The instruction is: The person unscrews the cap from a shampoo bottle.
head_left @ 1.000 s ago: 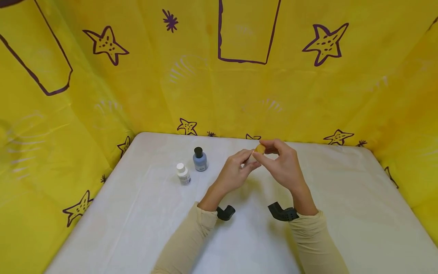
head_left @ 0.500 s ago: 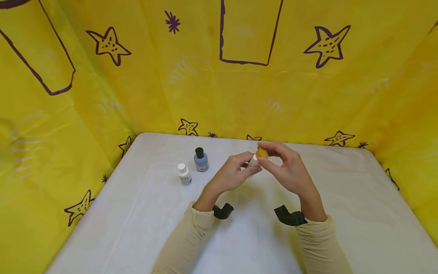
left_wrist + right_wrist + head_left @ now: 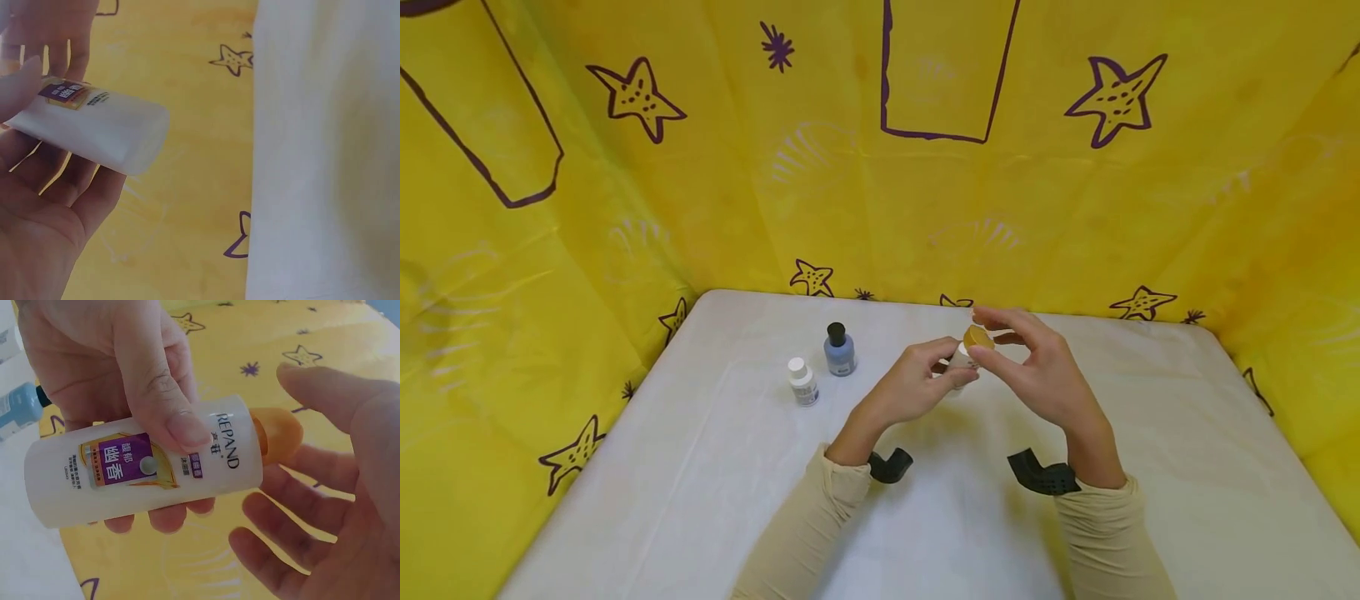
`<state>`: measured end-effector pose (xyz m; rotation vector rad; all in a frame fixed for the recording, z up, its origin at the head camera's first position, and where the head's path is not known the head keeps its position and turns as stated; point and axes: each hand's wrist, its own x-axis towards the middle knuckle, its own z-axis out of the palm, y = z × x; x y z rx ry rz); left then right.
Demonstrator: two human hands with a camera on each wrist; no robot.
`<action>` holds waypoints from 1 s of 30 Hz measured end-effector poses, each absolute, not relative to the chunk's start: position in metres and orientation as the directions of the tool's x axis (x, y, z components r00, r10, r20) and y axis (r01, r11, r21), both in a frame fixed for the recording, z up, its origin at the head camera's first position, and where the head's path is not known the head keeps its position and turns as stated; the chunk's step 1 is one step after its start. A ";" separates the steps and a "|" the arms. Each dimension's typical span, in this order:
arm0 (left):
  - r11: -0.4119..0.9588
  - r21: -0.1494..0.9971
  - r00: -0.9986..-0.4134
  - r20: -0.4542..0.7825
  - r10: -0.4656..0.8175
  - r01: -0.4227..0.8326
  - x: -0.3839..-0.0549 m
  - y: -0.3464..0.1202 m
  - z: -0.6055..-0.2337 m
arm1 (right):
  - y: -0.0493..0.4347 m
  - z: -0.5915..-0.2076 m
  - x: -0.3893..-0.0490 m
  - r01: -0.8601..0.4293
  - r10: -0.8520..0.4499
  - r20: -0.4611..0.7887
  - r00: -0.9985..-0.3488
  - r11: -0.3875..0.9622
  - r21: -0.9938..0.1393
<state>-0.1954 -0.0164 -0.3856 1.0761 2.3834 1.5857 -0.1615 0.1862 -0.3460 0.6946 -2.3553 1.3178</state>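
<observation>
A white plastic bottle (image 3: pixel 62 481) with an orange-yellow cap (image 3: pixel 281 434) and a purple label panel is held above the table, tilted on its side in the wrist views. My left hand (image 3: pixel 917 379) grips its body, thumb across the front and fingers behind. My right hand (image 3: pixel 1041 362) is spread around the cap end. In the right wrist view its thumb stands apart from the cap, while the fingers lie loosely bent close by the cap. From the left wrist view the bottle's base (image 3: pixel 147 140) points away from the left palm.
On the table (image 3: pixel 715 500), left of the hands, stand a small white bottle (image 3: pixel 803 383) and a blue bottle with a black cap (image 3: pixel 839 354). A yellow curtain (image 3: pixel 850 200) with drawn starfish rises behind the table and along its sides. Black mounts sit at both wrists.
My right hand has moved slightly right and its fingers have loosened from the cap, which they were pinching. More of the bottle and cap shows now; the standing bottles have stayed put.
</observation>
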 end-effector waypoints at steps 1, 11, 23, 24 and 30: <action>0.220 0.836 -0.751 0.295 0.591 0.502 -0.195 -0.017 -0.385 | 0.186 -0.346 -0.162 -0.565 -0.231 0.523 -0.821 0.464 -0.682; 0.238 0.850 -0.759 0.252 0.600 0.470 -0.194 -0.018 -0.384 | 0.180 -0.349 -0.162 -0.561 -0.207 0.542 -0.814 0.519 -0.645; 0.250 0.878 -0.772 0.185 0.607 0.407 -0.195 -0.019 -0.383 | 0.185 -0.345 -0.161 -0.636 -0.342 0.536 -0.772 0.434 -0.638; 0.251 0.877 -0.772 0.187 0.608 0.410 -0.195 -0.019 -0.383 | 0.185 -0.345 -0.161 -0.637 -0.347 0.534 -0.771 0.437 -0.635; 0.229 0.882 -0.767 0.200 0.609 0.412 -0.196 -0.018 -0.384 | 0.185 -0.343 -0.157 -0.554 -0.249 0.506 -0.826 0.527 -0.644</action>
